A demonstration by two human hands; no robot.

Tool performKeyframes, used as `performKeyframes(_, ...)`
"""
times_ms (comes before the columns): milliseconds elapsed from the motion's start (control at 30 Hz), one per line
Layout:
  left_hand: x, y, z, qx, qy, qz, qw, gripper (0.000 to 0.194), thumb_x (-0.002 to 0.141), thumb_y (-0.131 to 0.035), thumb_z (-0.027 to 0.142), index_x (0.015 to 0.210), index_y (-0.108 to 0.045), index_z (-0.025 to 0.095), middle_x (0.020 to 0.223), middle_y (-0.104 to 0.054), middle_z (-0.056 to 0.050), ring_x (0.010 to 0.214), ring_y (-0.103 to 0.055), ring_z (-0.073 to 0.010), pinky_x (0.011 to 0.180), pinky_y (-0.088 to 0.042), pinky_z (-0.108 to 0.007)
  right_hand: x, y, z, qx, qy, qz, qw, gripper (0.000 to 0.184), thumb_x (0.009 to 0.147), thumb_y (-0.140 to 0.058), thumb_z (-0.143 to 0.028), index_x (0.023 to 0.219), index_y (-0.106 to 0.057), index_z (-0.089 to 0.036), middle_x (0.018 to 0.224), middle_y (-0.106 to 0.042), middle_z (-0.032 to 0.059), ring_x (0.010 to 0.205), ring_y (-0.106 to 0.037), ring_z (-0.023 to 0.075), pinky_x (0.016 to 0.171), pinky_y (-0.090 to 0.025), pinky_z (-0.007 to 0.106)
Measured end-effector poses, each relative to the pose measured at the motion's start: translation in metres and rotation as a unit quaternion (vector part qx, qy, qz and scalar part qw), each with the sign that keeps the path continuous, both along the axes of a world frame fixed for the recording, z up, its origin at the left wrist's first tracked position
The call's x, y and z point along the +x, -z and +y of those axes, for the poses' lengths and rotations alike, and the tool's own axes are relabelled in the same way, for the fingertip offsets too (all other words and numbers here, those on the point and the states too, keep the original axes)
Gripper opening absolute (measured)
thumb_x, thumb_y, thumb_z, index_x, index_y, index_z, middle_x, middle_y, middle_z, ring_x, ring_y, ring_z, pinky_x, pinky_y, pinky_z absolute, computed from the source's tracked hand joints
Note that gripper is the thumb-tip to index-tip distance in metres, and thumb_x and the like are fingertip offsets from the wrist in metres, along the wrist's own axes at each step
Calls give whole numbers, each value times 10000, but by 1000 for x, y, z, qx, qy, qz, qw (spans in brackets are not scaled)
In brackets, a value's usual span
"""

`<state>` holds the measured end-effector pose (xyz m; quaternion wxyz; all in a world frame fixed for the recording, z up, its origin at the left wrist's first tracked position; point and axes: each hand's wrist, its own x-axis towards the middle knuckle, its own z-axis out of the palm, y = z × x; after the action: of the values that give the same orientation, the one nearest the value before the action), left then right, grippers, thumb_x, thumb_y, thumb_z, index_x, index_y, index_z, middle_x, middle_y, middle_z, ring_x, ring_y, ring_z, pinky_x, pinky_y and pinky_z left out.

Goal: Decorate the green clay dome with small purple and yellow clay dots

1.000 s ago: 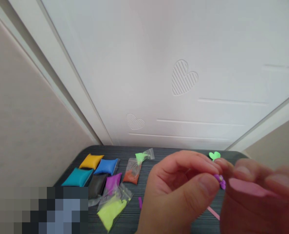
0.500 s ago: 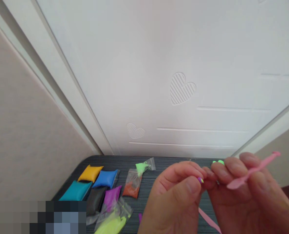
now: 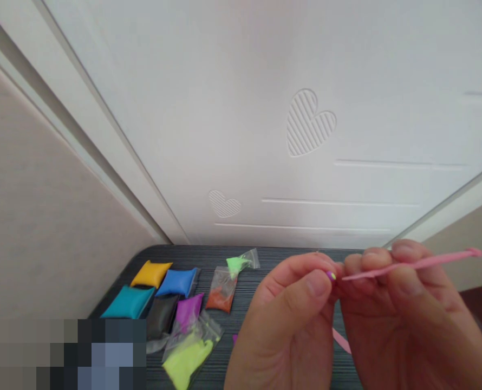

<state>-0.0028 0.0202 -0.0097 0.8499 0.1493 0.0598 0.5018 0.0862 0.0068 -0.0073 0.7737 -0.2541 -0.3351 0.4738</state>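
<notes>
Dark tabletop [image 3: 210, 368] below; left grip [image 3: 287, 319] pinches a purple piece [image 3: 331, 276] at its fingertips, right grip [image 3: 414, 319] a pink tool [image 3: 440, 260].

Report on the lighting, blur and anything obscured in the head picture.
Head view: soft, diffuse light on the white door, no harsh shadows; head view: skin detail on the left hand and right hand slightly soft, the pink tool readable; head view: lower-left corner hidden by coarse pixel blocks.
</notes>
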Motion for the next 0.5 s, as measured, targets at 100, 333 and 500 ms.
performKeyframes(100, 0, -3, -1, -15, -6, 6, 1000, 157, 753, -554, 126, 734, -697, 189, 772, -694, -4, 785, -609, -111, 792, -467, -227, -2, 0, 3, -9, -4, -2, 1000, 109, 702, -652, -165, 759, -600, -241, 689, -690, -48, 624, -655, 91, 616, -558, 175)
performKeyframes(333, 3, -2, -4, -4, -27, 8, 1000, 155, 756, -541, 134, 730, -684, 187, 754, -683, -14, 781, -599, -130, 754, -469, -265, 0, 4, 0, -25, 32, -4, 999, 127, 689, -673, -187, 780, -605, -244, 701, -678, -52, 614, -641, 80, 628, -552, 167)
performKeyframes(500, 2, 0, -3, -13, -24, 4, 1000, 159, 763, -535, 129, 749, -686, 177, 779, -684, -14, 792, -594, -128, 769, -462, -270, -3, 3, 1, -11, 20, -9, 1000, 118, 697, -666, -184, 779, -605, -242, 679, -675, -45, 608, -638, 85, 603, -553, 176)
